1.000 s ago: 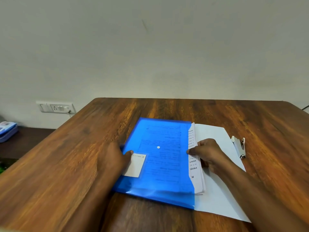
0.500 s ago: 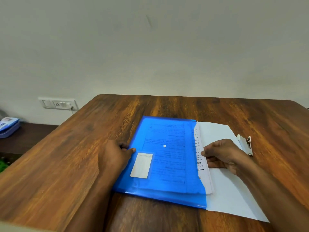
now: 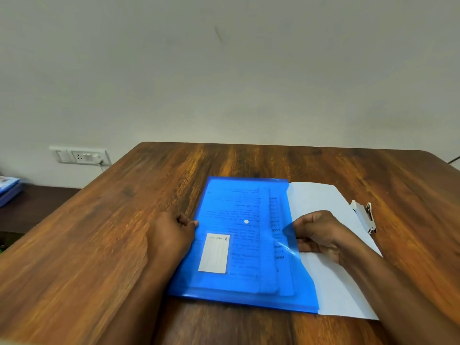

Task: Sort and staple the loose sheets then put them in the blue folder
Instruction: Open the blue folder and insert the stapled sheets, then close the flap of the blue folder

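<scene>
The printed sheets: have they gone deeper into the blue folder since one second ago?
Yes. The printed sheets slid left: their right edge, earlier sticking out past the blue folder opening, now lies under the blue plastic.

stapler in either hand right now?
No. The stapler lies on the table, beyond the right hand, which pinches the blue folder flap.
</scene>
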Demonstrator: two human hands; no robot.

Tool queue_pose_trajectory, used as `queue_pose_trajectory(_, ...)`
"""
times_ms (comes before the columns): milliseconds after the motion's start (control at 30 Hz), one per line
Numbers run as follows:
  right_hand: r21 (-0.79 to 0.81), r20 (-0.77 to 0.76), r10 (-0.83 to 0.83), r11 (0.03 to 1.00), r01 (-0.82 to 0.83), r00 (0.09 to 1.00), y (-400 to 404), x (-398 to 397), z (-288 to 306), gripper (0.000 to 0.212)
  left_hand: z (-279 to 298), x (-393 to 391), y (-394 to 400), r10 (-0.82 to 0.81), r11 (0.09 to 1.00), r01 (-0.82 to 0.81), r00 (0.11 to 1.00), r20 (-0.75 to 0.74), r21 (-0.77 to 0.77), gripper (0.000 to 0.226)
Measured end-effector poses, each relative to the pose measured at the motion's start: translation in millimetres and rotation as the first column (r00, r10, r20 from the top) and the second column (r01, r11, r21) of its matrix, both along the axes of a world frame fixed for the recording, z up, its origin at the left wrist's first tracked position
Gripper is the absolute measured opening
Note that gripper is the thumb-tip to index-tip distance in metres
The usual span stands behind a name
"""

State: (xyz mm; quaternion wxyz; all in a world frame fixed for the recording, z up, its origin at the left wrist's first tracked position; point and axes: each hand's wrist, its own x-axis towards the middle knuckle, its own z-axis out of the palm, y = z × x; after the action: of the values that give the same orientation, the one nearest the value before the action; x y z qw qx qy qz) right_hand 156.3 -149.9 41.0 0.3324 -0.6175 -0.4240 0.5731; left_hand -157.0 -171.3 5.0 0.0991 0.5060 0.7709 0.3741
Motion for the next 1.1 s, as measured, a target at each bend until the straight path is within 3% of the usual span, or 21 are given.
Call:
queue_pose_trajectory(133, 0.005, 0.046, 0.019, 1.000, -0.019, 0.999, -0.3, -1.1, 3.4, 0.011, -1.5, 3.5, -3.5, 0.027, 1.000, -0.027, 0.998, -0.053, -0.007, 0.028)
queue_pose_trajectory(233, 0.088, 0.176, 0.017, 0.996, -0.033, 0.984, -4.0, 3.3, 3.0, 0.006, 4.6, 13.2, -12.6, 0.014, 0.999, -0.021, 0.960, -0.280, -0.025, 0.020)
queue_pose_trajectory(300, 0.186, 0.330, -0.033, 0.982, -0.031, 0.943, -7.4, 9.7, 2.5, 0.007, 6.3, 20.6, -16.4, -0.067, 0.997, 0.072, 0.900, -0.430, -0.005, 0.034)
queue_pose_trajectory(400, 0.300, 0.651, -0.135, 0.950, -0.090, 0.747, -10.5, 30.9, 2.1, 0.016, 2.0, 22.6, -13.0, -0.311, 0.929, 0.370, 0.733, -0.605, -0.029, 0.067)
queue_pose_trajectory(500, 0.321, 0.845, -0.224, 0.938, -0.127, 0.485, -20.0, 61.5, -2.8, 0.038, -6.0, 21.0, -8.0, -0.588, 0.797, 0.564, 0.646, -0.486, -0.214, 0.100)
queue_pose_trajectory(567, 0.231, 0.880, -0.164, 0.968, -0.098, 0.446, -33.9, 82.3, -1.5, 0.061, -10.8, 22.6, -7.3, -0.657, 0.753, 0.592, 0.646, -0.388, -0.288, 0.111)
queue_pose_trajectory(633, 0.115, 0.904, -0.067, 0.989, -0.088, 0.423, -50.5, 94.8, 4.8, 0.075, -12.2, 21.9, -9.9, -0.633, 0.774, 0.559, 0.679, -0.371, -0.297, 0.112)
queue_pose_trajectory(800, 0.015, 0.915, 0.022, 0.996, -0.090, 0.402, -79.3, 86.7, 16.3, 0.081, -11.3, 26.2, -27.9, -0.461, 0.878, 0.363, 0.815, -0.350, -0.311, 0.110)
queue_pose_trajectory(933, 0.047, 0.933, 0.021, 0.983, -0.178, 0.360, -89.0, 62.3, 17.5, 0.083, -6.0, 36.7, -47.9, -0.318, 0.929, 0.193, 0.853, -0.415, -0.316, 0.076)
queue_pose_trajectory(1100, 0.192, 0.869, -0.101, 0.971, -0.143, 0.485, -65.9, 37.9, 5.3, 0.106, -0.7, 66.5, -65.0, -0.171, 0.933, 0.011, 0.893, -0.417, -0.360, 0.087)
